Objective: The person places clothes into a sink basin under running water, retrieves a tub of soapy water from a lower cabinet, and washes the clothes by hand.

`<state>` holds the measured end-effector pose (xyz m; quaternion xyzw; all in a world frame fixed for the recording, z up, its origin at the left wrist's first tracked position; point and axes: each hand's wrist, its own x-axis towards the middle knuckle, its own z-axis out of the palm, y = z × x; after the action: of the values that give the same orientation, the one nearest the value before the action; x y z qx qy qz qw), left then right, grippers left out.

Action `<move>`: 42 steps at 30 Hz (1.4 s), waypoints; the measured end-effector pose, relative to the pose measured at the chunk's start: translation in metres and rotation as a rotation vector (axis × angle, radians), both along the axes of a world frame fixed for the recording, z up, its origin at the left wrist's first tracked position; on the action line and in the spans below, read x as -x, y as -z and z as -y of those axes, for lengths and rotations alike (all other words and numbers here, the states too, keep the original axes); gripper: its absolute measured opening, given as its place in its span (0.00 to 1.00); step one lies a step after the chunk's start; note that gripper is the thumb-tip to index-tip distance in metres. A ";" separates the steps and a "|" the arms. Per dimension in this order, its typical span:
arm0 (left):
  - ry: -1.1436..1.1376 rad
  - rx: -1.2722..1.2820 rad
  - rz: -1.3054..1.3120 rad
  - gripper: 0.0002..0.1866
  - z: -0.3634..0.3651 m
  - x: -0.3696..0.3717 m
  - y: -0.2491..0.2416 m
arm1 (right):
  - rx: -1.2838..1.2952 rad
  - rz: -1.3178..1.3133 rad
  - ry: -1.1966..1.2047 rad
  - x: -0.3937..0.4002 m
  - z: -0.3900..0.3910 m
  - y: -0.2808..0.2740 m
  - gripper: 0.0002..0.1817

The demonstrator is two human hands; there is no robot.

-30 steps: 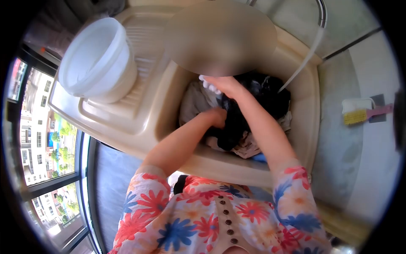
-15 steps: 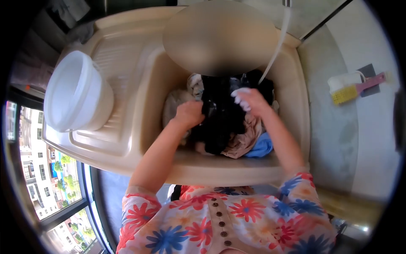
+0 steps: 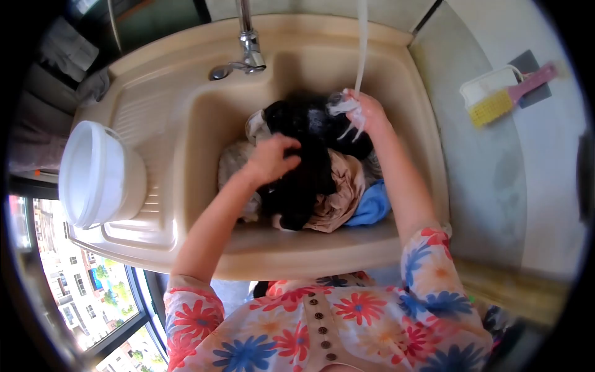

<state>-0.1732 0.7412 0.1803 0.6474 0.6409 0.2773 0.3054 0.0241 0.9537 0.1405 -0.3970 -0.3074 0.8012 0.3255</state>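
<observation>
My left hand [image 3: 271,162] is over the black garment [image 3: 304,164], fingers and thumb apart, with nothing seen in it. My right hand [image 3: 367,113] is raised at the back right of the sink, under a thin white stream [image 3: 362,46] that looks like running water. White suds or water [image 3: 346,108] cover its fingers, so their pose is hidden. Wet shine and some foam show on the black cloth near that hand. Tan cloth [image 3: 339,192] and blue cloth [image 3: 372,204] lie at the front right of the pile. Pale cloth [image 3: 234,164] sits along its left side.
The beige sink [image 3: 201,155] has a ribbed drainboard on its left, bearing a white bucket [image 3: 127,186]. A chrome faucet [image 3: 249,49] stands at the back. A yellow-bristled brush [image 3: 493,108] with a pink handle hangs on the right wall. Windows are at lower left.
My right hand has moved up and back from the black garment into the stream. My left hand has loosened from the cloth, its fingers now apart. The view has shifted, showing the faucet.
</observation>
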 end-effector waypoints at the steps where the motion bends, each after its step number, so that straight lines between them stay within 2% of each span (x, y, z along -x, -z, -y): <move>1: -0.006 -0.035 -0.031 0.15 -0.012 0.003 -0.009 | -0.004 -0.037 0.001 -0.002 -0.003 -0.001 0.05; 4: -0.005 -0.134 -0.108 0.15 -0.038 -0.009 -0.022 | 0.030 -0.256 -0.059 -0.018 -0.007 -0.008 0.05; 5: -0.007 -0.165 -0.129 0.15 -0.044 -0.019 -0.024 | 0.037 -0.203 -0.025 -0.024 -0.006 -0.010 0.05; 8: 0.190 -0.322 -0.191 0.20 -0.043 -0.079 0.009 | 0.077 -0.076 0.061 -0.047 0.002 -0.007 0.05; 9: 0.291 -0.190 -0.220 0.23 -0.033 -0.103 0.007 | 0.084 -0.023 0.031 -0.050 0.005 -0.005 0.05; 11: 0.427 -0.175 -0.436 0.26 -0.011 -0.128 0.021 | 0.104 0.085 -0.027 -0.051 0.015 -0.001 0.04; 13: 0.481 -0.113 -0.729 0.27 -0.005 -0.121 0.025 | 0.097 0.068 -0.122 -0.032 0.029 0.000 0.04; 16: 0.367 0.087 -0.662 0.25 0.004 -0.080 0.009 | 0.052 0.017 -0.060 -0.006 0.033 -0.010 0.05; 17: 0.277 0.055 -0.656 0.22 0.010 -0.059 0.019 | 0.046 0.000 -0.022 -0.002 0.027 -0.010 0.05; 18: 0.244 0.213 -0.697 0.18 0.013 -0.036 0.015 | 0.038 -0.016 0.017 0.002 0.021 -0.011 0.05; 20: 0.039 0.047 -0.634 0.15 0.032 0.018 0.045 | 0.061 -0.063 -0.032 -0.005 0.007 -0.006 0.05; 22: -0.076 0.205 -0.652 0.09 0.037 0.044 0.042 | 0.061 -0.139 -0.076 -0.016 0.001 -0.003 0.06; 23: -0.109 0.183 -0.647 0.09 0.041 0.056 0.045 | 0.092 -0.183 -0.130 -0.023 -0.004 0.006 0.06; 25: -0.172 0.137 -0.633 0.09 0.048 0.071 0.053 | 0.047 0.033 -0.191 -0.033 0.006 -0.001 0.07; 28: -0.286 -0.023 -0.467 0.07 0.055 0.083 0.063 | -0.037 0.215 -0.413 -0.040 0.055 -0.004 0.08; 29: -0.310 -0.068 -0.408 0.06 0.053 0.089 0.066 | 0.007 0.270 -0.544 -0.040 0.070 -0.006 0.09; 33: -0.438 -0.069 -0.279 0.06 0.030 0.092 0.039 | -0.024 0.173 -0.518 -0.013 0.109 -0.025 0.10; 36: -0.469 -0.120 -0.187 0.06 0.011 0.082 0.017 | -0.114 0.225 -0.493 0.001 0.113 -0.025 0.10; 37: -0.354 -0.116 -0.210 0.06 0.008 0.081 0.013 | -0.151 0.258 -0.484 0.005 0.108 -0.023 0.10; 38: -0.244 -0.114 -0.231 0.06 0.003 0.081 0.010 | -0.082 0.204 -0.292 0.005 0.099 -0.019 0.09; 39: -0.137 -0.109 -0.251 0.06 -0.001 0.078 0.007 | -0.026 0.033 -0.251 -0.001 0.086 -0.020 0.09; 40: -0.034 0.053 -0.306 0.11 -0.007 0.072 -0.012 | 0.002 0.046 -0.165 -0.001 0.078 -0.023 0.09; 42: -0.009 -0.011 -0.185 0.17 -0.022 0.065 -0.034 | 0.052 0.058 -0.003 0.001 0.060 -0.022 0.08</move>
<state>-0.2380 0.7634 0.2144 0.6692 0.6675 0.2214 0.2401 0.0232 0.8939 0.1621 -0.4280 -0.2961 0.7976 0.3048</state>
